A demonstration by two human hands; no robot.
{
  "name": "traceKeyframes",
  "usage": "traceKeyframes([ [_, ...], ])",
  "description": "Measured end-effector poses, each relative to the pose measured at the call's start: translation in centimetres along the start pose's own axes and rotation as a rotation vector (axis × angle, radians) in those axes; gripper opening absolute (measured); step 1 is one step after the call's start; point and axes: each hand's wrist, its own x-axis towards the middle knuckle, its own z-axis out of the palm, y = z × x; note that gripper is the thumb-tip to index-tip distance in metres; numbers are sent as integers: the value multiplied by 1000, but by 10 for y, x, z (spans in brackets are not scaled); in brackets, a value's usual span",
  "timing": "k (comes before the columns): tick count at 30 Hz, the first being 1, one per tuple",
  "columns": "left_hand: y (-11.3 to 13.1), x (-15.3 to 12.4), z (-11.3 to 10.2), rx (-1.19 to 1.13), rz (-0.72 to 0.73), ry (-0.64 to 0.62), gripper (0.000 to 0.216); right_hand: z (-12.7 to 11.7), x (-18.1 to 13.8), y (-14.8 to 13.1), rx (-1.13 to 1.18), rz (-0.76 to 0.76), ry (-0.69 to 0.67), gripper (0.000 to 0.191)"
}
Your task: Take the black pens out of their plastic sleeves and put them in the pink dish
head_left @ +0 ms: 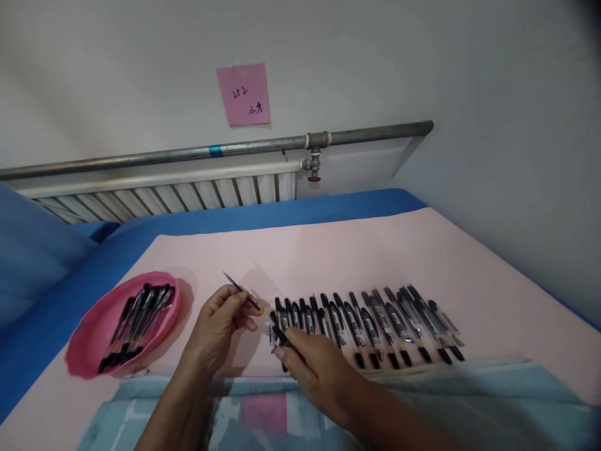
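My left hand [221,321] pinches a thin black pen refill [240,291] with a yellowish end, its tip pointing up and left. My right hand [313,366] is closed on a black pen barrel [280,335] just right of the refill's end. Both hands hover over the pink sheet [328,257]. To the right lies a long row of black pens [370,319], side by side on the sheet. A pink oval tray [96,332] at the left holds several more black pens [136,322].
The pink sheet covers a blue surface [56,300]. A light blue patterned cloth [469,401] lies along the near edge. Behind stand a white radiator [164,194], a metal pipe [235,149] with a red valve, and a pink note [243,94] on the wall.
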Motion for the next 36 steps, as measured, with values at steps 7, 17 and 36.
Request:
traceKeyframes([
  [7,-4,-4,6,97,8,-77,14,-1,1,-1,6,-26,19,20],
  [17,8,-10,0,423,-39,-255,20,-12,3,-2,125,-50,239,24],
  [36,-26,-15,10,1423,280,-389,17,-15,3,0,76,-71,235,26],
])
